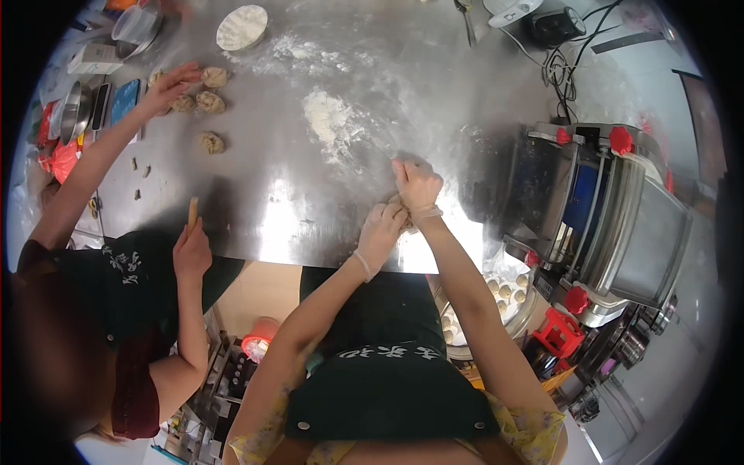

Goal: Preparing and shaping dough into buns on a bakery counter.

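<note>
My left hand (pixel 381 232), in a clear thin glove, curls over a lump of dough (pixel 405 223) near the table's front edge. Most of that lump is hidden under my fingers. Just beyond it and to the right, my right hand (pixel 419 189), also gloved, is closed in a fist with the thumb pointing away from me. What lies inside that fist is hidden. Both hands are close together over the steel table (pixel 256 170). Ahead of them lies a patch of white flour (pixel 327 120).
At left a co-worker's hand (pixel 169 87) reaches among several dough lumps (pixel 210 101); their other hand holds a wooden stick (pixel 193 212). A white bowl (pixel 242 28) of flour stands at the back. A dough-rolling machine (pixel 601 209) and a tray of small balls (pixel 505 293) are at right.
</note>
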Action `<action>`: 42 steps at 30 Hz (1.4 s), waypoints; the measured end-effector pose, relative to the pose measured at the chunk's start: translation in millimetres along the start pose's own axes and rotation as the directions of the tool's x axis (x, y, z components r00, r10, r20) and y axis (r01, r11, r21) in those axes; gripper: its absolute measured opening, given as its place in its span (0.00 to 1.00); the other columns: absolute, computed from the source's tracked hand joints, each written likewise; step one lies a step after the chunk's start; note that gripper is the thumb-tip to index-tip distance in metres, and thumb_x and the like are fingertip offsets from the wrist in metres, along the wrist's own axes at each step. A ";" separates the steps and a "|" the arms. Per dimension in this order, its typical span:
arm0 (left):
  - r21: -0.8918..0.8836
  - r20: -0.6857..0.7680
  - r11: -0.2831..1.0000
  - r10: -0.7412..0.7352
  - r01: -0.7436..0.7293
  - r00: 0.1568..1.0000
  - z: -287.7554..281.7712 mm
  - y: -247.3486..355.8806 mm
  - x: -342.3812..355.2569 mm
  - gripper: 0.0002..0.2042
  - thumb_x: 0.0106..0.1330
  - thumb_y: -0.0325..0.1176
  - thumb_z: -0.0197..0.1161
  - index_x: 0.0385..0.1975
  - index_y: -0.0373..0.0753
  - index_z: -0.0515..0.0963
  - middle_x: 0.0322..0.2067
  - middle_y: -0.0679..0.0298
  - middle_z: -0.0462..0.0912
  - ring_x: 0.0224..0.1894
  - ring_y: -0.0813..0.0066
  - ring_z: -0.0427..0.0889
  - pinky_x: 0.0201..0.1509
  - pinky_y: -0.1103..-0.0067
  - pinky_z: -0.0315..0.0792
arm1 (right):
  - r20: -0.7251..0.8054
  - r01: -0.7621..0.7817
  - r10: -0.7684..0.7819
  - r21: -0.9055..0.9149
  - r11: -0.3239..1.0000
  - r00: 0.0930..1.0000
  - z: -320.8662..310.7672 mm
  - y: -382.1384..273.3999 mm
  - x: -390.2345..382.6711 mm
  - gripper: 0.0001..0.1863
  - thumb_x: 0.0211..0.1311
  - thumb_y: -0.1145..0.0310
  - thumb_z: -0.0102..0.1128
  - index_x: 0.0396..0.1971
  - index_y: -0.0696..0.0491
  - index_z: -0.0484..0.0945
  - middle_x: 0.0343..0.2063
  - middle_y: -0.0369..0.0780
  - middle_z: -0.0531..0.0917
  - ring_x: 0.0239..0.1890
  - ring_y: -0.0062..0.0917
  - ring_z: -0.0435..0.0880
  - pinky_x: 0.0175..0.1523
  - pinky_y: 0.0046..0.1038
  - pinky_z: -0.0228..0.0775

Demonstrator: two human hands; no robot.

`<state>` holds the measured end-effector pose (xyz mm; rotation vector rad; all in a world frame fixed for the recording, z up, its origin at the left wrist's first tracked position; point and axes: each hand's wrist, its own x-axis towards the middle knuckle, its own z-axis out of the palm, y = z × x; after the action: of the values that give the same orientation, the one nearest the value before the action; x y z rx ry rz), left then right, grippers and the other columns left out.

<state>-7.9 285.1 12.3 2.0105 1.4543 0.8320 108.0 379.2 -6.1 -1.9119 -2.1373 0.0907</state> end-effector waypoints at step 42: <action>-0.057 0.311 0.998 0.028 -0.011 0.950 2.1 -1.5 34.1 0.08 0.56 0.30 0.67 0.36 0.43 0.81 0.46 0.66 0.76 0.50 0.62 0.76 0.41 0.68 0.78 | -0.231 -0.200 0.241 0.187 0.962 0.943 -32.1 5.6 -42.7 0.16 0.63 0.57 0.63 0.18 0.48 0.78 0.16 0.39 0.77 0.19 0.34 0.79 0.23 0.35 0.70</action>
<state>0.7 318.0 15.8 2.0098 1.2208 0.5244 125.1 333.7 16.8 -1.9456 -1.6950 0.0591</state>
